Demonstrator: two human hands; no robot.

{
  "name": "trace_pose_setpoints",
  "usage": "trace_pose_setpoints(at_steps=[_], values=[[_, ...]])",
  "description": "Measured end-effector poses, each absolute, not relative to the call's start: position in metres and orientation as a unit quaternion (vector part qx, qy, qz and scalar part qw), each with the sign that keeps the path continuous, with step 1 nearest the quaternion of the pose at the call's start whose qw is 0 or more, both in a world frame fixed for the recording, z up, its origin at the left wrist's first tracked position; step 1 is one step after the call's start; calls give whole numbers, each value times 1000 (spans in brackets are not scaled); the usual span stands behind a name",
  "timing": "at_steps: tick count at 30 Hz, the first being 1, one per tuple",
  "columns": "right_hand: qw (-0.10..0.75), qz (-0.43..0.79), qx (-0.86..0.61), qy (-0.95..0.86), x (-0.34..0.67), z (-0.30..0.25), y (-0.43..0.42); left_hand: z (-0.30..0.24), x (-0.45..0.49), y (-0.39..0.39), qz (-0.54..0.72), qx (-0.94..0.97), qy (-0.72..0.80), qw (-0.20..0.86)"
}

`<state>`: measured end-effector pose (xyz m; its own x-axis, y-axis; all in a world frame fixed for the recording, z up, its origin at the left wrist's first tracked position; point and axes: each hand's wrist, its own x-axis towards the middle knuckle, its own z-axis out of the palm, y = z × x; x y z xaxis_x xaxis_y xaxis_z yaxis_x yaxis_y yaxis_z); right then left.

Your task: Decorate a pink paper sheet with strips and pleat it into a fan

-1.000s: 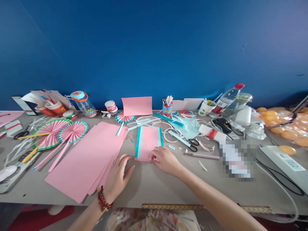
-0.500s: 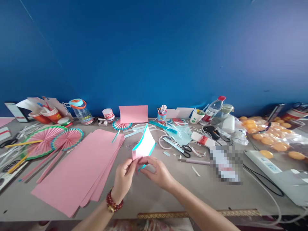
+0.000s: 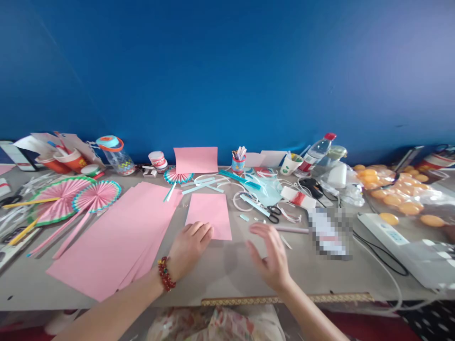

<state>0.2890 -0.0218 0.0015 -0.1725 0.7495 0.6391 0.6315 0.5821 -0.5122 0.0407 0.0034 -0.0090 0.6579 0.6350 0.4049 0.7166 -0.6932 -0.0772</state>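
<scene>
A small pink paper sheet point(image 3: 209, 214) lies flat on the grey table point(image 3: 227, 270), plain side up. My left hand point(image 3: 189, 248), with a red bead bracelet at the wrist, rests open with its fingertips on the sheet's near left corner. My right hand point(image 3: 270, 258) hovers open just right of the sheet, fingers spread and slightly blurred, holding nothing. A stack of larger pink sheets point(image 3: 117, 237) lies to the left of my left hand.
Two pleated paper fans point(image 3: 76, 201) lie at the left. Scissors point(image 3: 273, 214), paper strips, cups, a pen pot point(image 3: 237, 163) and a water bottle point(image 3: 314, 152) crowd the back. A power strip point(image 3: 386, 229) and bagged orange balls point(image 3: 398, 199) sit at the right.
The sheet, first lying with its teal-edged side up, was lifted by both hands and turned over. It now lies flat, plain pink side up, and my right hand has let go.
</scene>
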Motion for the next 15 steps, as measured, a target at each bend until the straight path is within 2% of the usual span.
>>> trace_pose_setpoints(at_steps=[3,5,9,15], values=[[264,70,-393,-878,276,-5,-27,-26,47,0,-171,-914,-362,62],[208,52,-396,-893,266,-12,-23,-31,49,0,-192,-911,-363,25],[147,-7,-390,-909,258,-26,-10,-35,44,-3,-193,-908,-373,-2],[136,-8,-372,-918,267,-27,-4,-29,21,-10,-171,-900,-401,-13]])
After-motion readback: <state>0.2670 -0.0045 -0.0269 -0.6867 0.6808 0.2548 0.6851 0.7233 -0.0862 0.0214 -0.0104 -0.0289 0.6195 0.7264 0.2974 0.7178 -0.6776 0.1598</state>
